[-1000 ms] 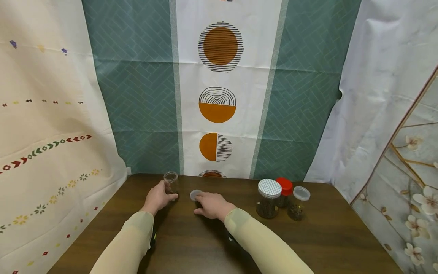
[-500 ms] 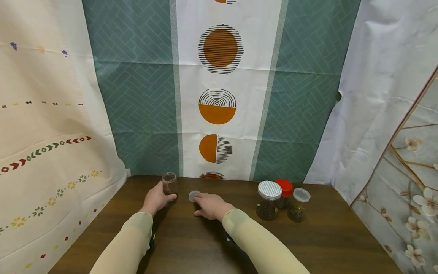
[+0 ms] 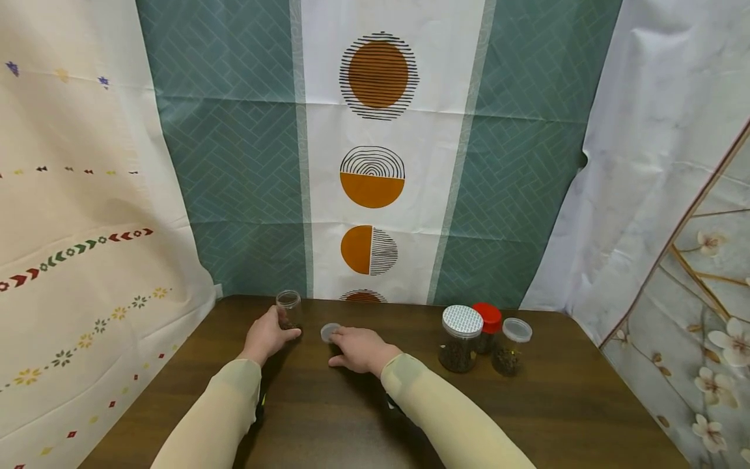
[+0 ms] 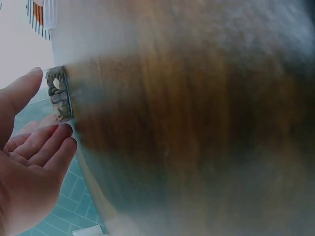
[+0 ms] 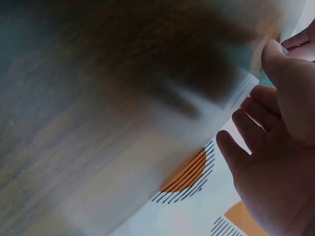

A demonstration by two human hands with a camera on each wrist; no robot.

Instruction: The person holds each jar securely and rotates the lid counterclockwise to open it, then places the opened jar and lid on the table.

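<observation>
Leftward creeps the round translucent plastic lid (image 3: 327, 333), touched by the loose-fingered right hand (image 3: 362, 350), left hand (image 3: 267, 335) gripping a clear cylindrical jar (image 3: 292, 310).

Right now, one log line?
left hand: holds clear open jar; right hand: touches translucent round lid on brown wooden table; white-lidded jar, red-lidded jar, clear-lidded jar: at right

The head camera looks forward and down from above and behind the left hand (image 3: 265, 337) and right hand (image 3: 363, 352), farthest off, across the surface (image 3: 328, 413). Each wrist camera sits close to its own hand, its view turned sideways. Head and left wrist share the jar (image 3: 290, 306) at the left hand; head and right wrist, the lid (image 3: 329, 332) at the right.
</observation>
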